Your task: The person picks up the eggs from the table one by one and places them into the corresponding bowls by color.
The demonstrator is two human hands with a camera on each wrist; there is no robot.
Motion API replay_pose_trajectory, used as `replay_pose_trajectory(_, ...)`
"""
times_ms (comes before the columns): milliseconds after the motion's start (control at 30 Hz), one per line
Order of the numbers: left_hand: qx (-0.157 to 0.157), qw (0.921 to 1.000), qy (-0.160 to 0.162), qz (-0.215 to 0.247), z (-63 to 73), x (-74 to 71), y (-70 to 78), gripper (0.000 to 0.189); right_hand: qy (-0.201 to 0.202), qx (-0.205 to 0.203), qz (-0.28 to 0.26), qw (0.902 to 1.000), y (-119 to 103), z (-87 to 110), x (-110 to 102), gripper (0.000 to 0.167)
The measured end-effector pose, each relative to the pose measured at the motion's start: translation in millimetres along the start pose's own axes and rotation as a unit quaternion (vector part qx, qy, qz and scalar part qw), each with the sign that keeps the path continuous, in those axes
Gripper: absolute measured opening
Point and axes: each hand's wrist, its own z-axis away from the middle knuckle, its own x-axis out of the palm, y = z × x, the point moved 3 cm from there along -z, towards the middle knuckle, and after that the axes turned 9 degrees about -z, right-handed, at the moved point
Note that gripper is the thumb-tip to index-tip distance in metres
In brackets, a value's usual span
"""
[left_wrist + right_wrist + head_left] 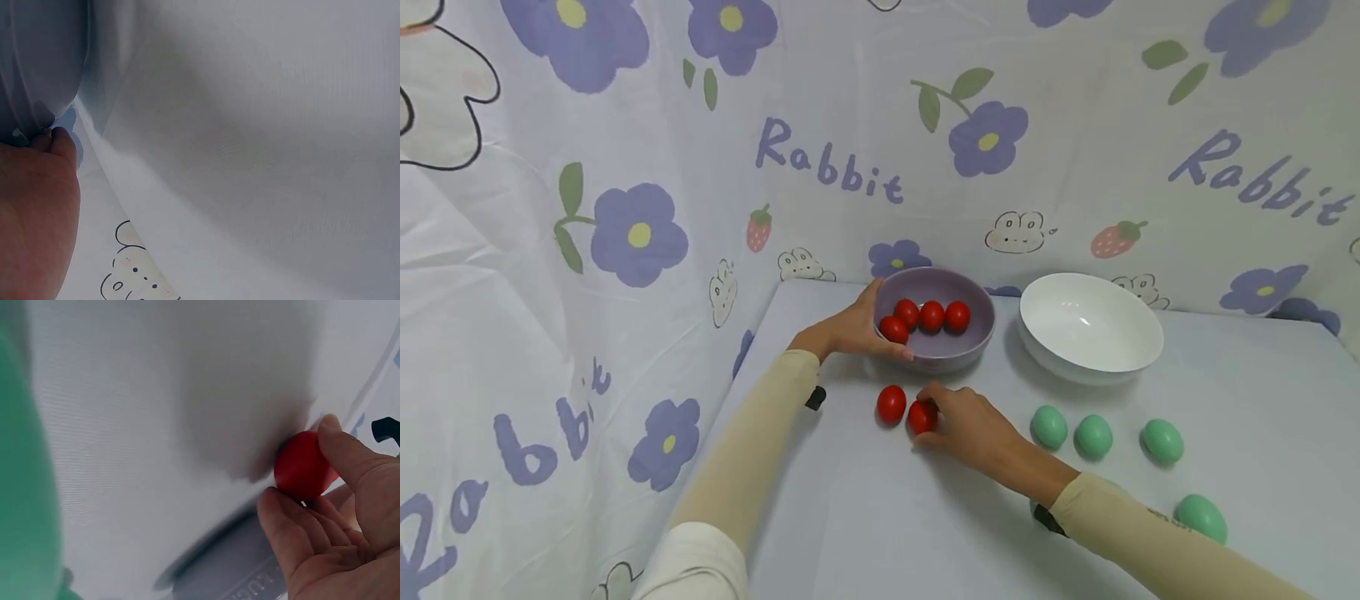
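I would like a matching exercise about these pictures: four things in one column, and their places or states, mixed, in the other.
Things:
1. Left hand
2. Right hand
3. White bowl
4. Green eggs

Places or states:
A. Lying in front of the white bowl
B. Pinching a red egg
C. Touching the purple bowl
D. Standing right of the purple bowl

Pairs: 1-C, 2-B, 3-D, 4-A
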Motion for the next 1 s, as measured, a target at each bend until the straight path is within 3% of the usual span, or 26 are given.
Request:
replay_pose_trajectory(233, -0.007, 1.0, -0.005, 0.0, 0.8, -0.6, -1.6, 0.133, -0.015, -0.032, -0.034, 0.9988, 1.6, 1.0, -11.0, 0.055)
replay_pose_trajectory(400, 0.02, 0.9996, 0.0, 0.021, 0.1, -1.9, 6.5, 0.129, 0.005, -0.087, -0.046, 0.9952, -9.4, -1.4, -44.6, 0.056)
replay_pose_trajectory(500, 0.018, 0.9995, -0.003, 0.024, 0.7, -3.0, 10.0, 0.127, 0.032, -0.106, -0.044, 0.9929, -17.4, -8.1, -69.3, 0.06)
replay_pose_trajectory(767, -0.039, 0.999, -0.019, -0.007, -0.6, 1.4, -1.1, 0.139, 0.082, -0.078, 0.005, 0.9936, -18.0, -42.5, -110.9, 0.06)
replay_pose_trajectory(1000, -0.046, 0.9987, -0.022, -0.008, 0.0, 0.9, -2.9, 0.141, 0.1, -0.047, 0.024, 0.9936, -6.1, -79.6, -111.8, 0.059)
